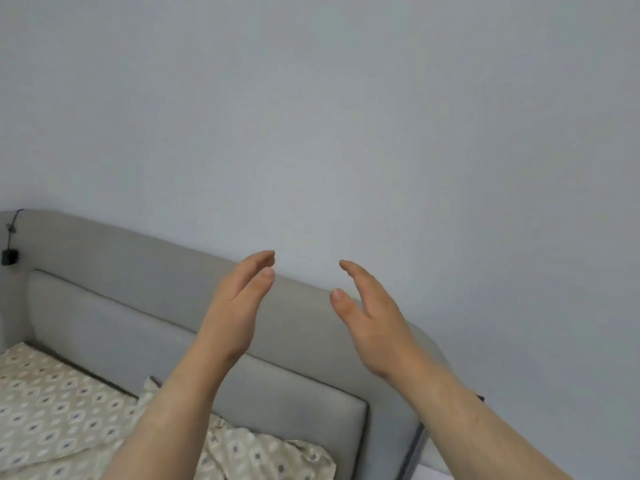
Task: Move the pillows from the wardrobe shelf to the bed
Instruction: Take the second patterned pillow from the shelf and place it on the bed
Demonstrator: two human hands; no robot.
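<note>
A beige pillow (263,455) with a diamond pattern lies on the bed at the foot of the grey headboard (114,306), partly hidden by my left forearm. My left hand (239,306) and my right hand (370,317) are raised in front of the headboard, palms facing each other with a gap between them. Both hands hold nothing and their fingers are extended. The wardrobe shelf is out of view.
The bed sheet (52,410) has the same beige diamond pattern and fills the lower left. A black cable with a small plug (9,257) hangs at the headboard's left end. A plain pale wall (346,116) fills the upper view.
</note>
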